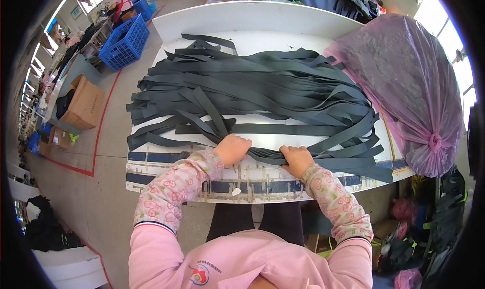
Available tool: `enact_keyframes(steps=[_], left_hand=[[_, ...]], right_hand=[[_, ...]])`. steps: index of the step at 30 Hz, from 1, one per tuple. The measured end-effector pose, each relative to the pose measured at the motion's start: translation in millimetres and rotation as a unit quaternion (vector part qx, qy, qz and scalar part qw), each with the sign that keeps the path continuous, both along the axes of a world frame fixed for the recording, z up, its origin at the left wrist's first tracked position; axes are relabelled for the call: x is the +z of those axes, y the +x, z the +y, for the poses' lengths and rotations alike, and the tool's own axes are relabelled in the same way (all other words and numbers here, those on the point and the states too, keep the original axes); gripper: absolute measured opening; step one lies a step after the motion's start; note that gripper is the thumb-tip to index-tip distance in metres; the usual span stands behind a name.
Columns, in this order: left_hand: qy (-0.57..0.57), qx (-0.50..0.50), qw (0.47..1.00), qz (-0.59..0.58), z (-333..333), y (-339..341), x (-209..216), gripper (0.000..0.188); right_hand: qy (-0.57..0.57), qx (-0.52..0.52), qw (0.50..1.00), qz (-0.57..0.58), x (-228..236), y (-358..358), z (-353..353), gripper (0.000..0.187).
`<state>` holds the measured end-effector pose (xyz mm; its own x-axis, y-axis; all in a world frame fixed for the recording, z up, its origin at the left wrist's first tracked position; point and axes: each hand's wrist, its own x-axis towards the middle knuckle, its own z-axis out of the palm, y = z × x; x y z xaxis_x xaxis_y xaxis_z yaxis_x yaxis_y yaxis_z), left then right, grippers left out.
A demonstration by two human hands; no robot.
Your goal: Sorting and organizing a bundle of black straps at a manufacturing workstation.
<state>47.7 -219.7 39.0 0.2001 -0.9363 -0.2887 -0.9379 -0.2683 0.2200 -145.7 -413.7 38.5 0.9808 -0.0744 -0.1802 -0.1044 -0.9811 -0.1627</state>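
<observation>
In the head view, the person stands at the near side of a white counter [262,139] with blue bands along its near edge. Both hands are closed on one gathered bundle of flat, dark grey-green fabric strips [265,156], which lies at the near side of the counter. The left hand [233,150] is clamped on the bundle left of the middle, while the right hand [297,161] pinches it further right, thumb toward the left hand. Holding it at two spots with a short span between probably keeps the strips stacked together; beyond the right hand, where nothing grips them, they fan out toward the right edge.

Beyond the hands, a broad heap of matching dark strips [242,81] covers much of the counter, running mostly left to right. Laid lengthwise like this, the strips seem easy to take hold of from the near side, though several ends cross at the left.

An upright white panel [252,17] borders the far side, perhaps to stop things sliding off. At the right, a bulging, translucent pink plastic bag [404,81], knotted at its near end, sits against the counter's edge; the knot presumably keeps its dark contents in. A blue plastic crate [124,42] stands on the floor, far left.
</observation>
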Motion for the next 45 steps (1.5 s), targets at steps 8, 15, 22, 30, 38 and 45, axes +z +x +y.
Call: enact_keyframes(steps=[8, 15, 22, 30, 38, 45], left_hand=[[-0.032, 0.093, 0.991, 0.092, -30.7, 38.3, -3.3, 0.067], [-0.01, 0.085, 0.994, 0.073, -61.3, 58.6, -20.9, 0.077], [0.016, 0.057, 0.992, 0.111, -46.4, 43.7, -9.5, 0.059], [-0.219, 0.034, 0.97, -0.1, -44.0, 37.8, -2.3, 0.031], [-0.287, -0.006, 0.943, -0.166, -50.0, 41.9, -9.0, 0.039], [-0.314, -0.001, 0.935, -0.164, -53.3, 40.0, -11.6, 0.046]], right_hand=[[0.103, -0.096, 0.989, 0.042, 12.9, 39.6, -44.3, 0.073], [0.133, -0.107, 0.984, 0.059, -0.6, 67.6, -69.7, 0.088], [0.055, -0.041, 0.998, -0.011, 11.5, 59.6, -48.5, 0.061], [-0.119, -0.103, 0.946, -0.284, 40.7, 109.4, -31.7, 0.059], [-0.155, -0.112, 0.938, -0.289, 18.9, 122.0, -31.4, 0.068], [-0.158, -0.075, 0.956, -0.236, 2.3, 123.3, -32.9, 0.025]])
